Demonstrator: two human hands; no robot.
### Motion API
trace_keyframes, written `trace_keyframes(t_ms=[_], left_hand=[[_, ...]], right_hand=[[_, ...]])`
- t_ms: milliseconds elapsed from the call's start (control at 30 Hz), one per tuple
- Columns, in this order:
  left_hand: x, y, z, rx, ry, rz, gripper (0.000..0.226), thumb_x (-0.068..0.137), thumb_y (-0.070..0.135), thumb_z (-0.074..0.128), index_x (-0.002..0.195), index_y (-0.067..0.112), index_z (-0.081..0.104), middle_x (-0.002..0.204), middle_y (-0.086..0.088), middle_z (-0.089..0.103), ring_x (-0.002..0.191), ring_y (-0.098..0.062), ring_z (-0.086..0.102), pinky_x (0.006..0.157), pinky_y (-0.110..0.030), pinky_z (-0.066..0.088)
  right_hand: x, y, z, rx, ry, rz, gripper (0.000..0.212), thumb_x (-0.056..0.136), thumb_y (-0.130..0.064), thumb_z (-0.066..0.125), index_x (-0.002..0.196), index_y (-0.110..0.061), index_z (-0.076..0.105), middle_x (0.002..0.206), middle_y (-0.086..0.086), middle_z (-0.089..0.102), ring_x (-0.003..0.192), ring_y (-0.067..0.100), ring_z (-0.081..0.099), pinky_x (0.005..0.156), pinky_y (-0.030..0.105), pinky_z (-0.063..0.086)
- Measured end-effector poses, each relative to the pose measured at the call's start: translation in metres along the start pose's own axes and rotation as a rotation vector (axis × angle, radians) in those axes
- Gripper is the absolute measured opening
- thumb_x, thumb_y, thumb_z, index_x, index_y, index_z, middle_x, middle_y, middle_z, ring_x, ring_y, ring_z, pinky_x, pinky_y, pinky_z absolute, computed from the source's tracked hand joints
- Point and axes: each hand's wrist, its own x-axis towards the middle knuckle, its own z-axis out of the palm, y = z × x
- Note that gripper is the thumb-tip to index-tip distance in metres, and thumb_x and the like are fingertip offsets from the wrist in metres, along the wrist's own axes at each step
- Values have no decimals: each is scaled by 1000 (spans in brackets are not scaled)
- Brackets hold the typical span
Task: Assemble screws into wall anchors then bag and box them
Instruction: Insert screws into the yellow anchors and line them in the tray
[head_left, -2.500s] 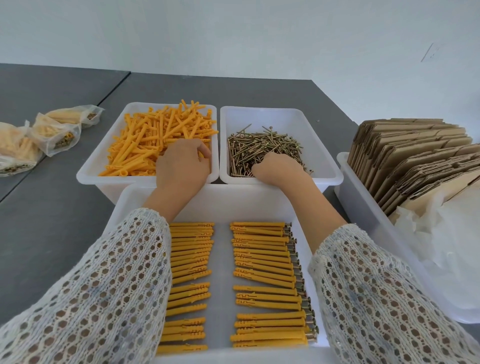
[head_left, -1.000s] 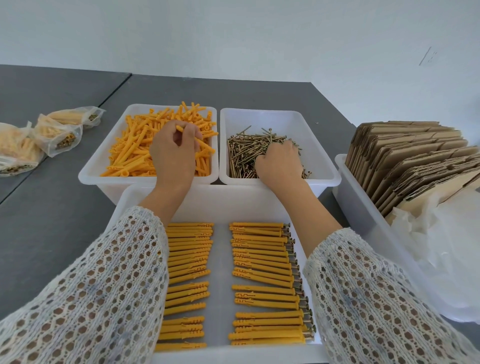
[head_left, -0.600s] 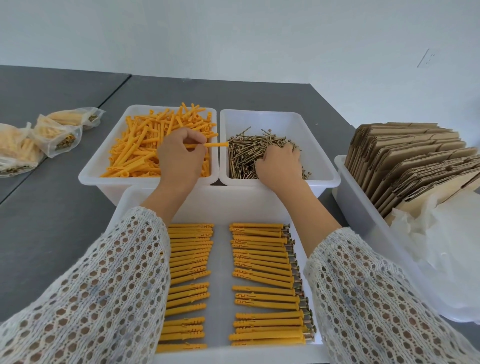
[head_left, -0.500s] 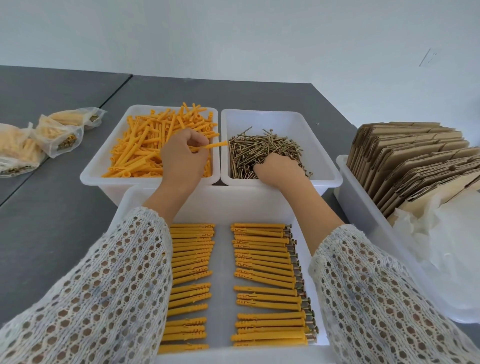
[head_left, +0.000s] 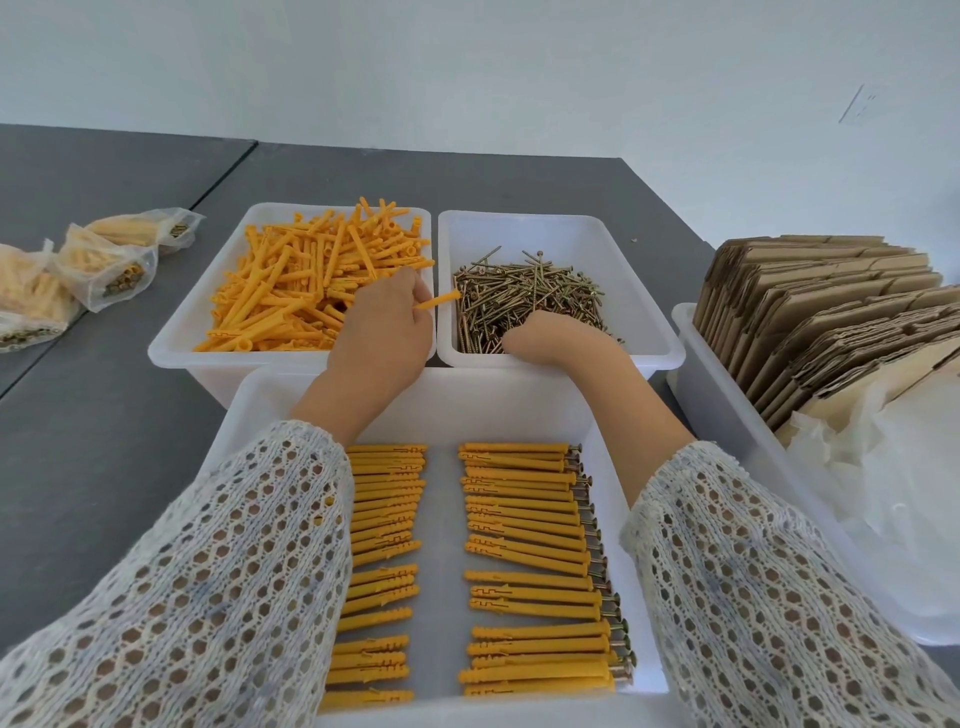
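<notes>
held anchor (head_left: 439, 301): one orange wall anchor, pinched in the left hand, lying roughly level, free end poking right over the gap between the two far bins
left hand (head_left: 384, 332): over the right near corner of the anchor bin, fingers curled round the anchor's near end
right hand (head_left: 545, 340): down in the near edge of the screw pile, fingers tucked under and hidden; can't tell if it grips a screw
anchor bin (head_left: 171, 338): white tub, far left of the pair, heaped with loose orange anchors (head_left: 306, 286)
screw bin (head_left: 649, 312): white tub touching the anchor bin's right side, holds a loose pile of brass-coloured screws (head_left: 524, 296)
near tray (head_left: 234, 431): white, nearest the person, under both forearms
assembled sets (head_left: 524, 545): right row in the near tray, anchors lying crosswise, screw heads showing at their right ends
left row (head_left: 382, 551): more orange anchors lying crosswise, left ends hidden under the sleeve
sleeves (head_left: 218, 587): white open-knit, both arms
cardboard stack (head_left: 831, 322): flat folded boxes on edge in a white tub far right
plastic bags (head_left: 904, 467): clear pile, near side of that same tub
filled bags (head_left: 109, 260): clear bags of anchors and screws, far left on the grey table (head_left: 93, 415)
</notes>
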Motion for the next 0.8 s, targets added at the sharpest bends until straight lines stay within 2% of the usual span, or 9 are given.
trace_keyframes(t_ms=[67, 133, 200, 433, 533, 600, 667, 733, 800], left_hand=[[0, 0, 0, 7, 5, 4, 16, 98, 9, 45, 106, 16, 57, 84, 0, 55, 74, -18, 51, 54, -29, 34], [0, 0, 1, 13, 13, 13, 14, 98, 10, 45, 103, 17, 55, 81, 2, 55, 68, -14, 49, 52, -27, 31], [0, 0, 2, 11, 16, 19, 13, 98, 10, 45, 102, 18, 55, 78, 4, 54, 65, -11, 47, 51, -27, 30], [-1, -1, 1, 10, 22, 37, 12, 99, 13, 46, 104, 16, 56, 75, 4, 53, 62, -11, 47, 50, -28, 30], [-2, -1, 1, 12, 33, 43, 11, 99, 14, 46, 102, 15, 57, 74, 4, 53, 59, -11, 45, 49, -27, 28], [-2, -1, 1, 19, 31, 47, 11, 99, 14, 47, 102, 15, 57, 73, 4, 53, 58, -11, 44, 49, -27, 27], [-2, 0, 1, 24, 31, 56, 12, 100, 15, 46, 100, 14, 57, 72, 2, 54, 58, -13, 46, 49, -29, 29], [-2, 0, 1, 27, 38, 63, 18, 103, 19, 43, 95, 11, 57, 72, -2, 55, 60, -19, 48, 49, -32, 32], [-2, 2, 1, 26, 51, 61, 29, 105, 23, 38, 86, 9, 55, 70, -6, 55, 60, -23, 48, 50, -36, 35]], right_hand=[[-1, 0, -1, 8, -28, -13, 21, 92, -28, 38, 73, -20, 34, 72, -2, 32, 62, 14, 29, 73, 35, 31], [-2, 0, 0, 29, -13, -25, 25, 90, -26, 39, 68, -21, 30, 69, -2, 31, 60, 15, 27, 64, 32, 29], [-2, 0, 2, 64, 41, -41, 25, 87, -22, 41, 65, -20, 29, 66, -1, 31, 58, 16, 28, 56, 31, 25], [0, 5, 8, 193, 297, -154, 28, 83, -2, 41, 61, -14, 30, 57, 1, 31, 51, 19, 26, 50, 28, 23], [1, 6, 9, 281, 411, -230, 17, 87, -1, 41, 73, -8, 49, 68, 3, 48, 59, 17, 40, 55, 28, 37], [0, 4, 7, 362, 452, -284, 11, 91, -7, 50, 86, -11, 59, 79, -4, 57, 68, 7, 49, 61, 20, 41], [-2, 3, 4, 440, 433, -341, 9, 91, -12, 59, 84, -16, 63, 77, -10, 59, 71, -1, 51, 62, 15, 38], [-4, 3, 4, 476, 345, -388, 11, 91, -15, 63, 82, -16, 68, 71, -9, 63, 66, 0, 54, 63, 17, 41], [-6, 2, 4, 406, 238, -410, 12, 92, -16, 64, 83, -15, 72, 69, -7, 65, 65, 4, 56, 65, 20, 43]])
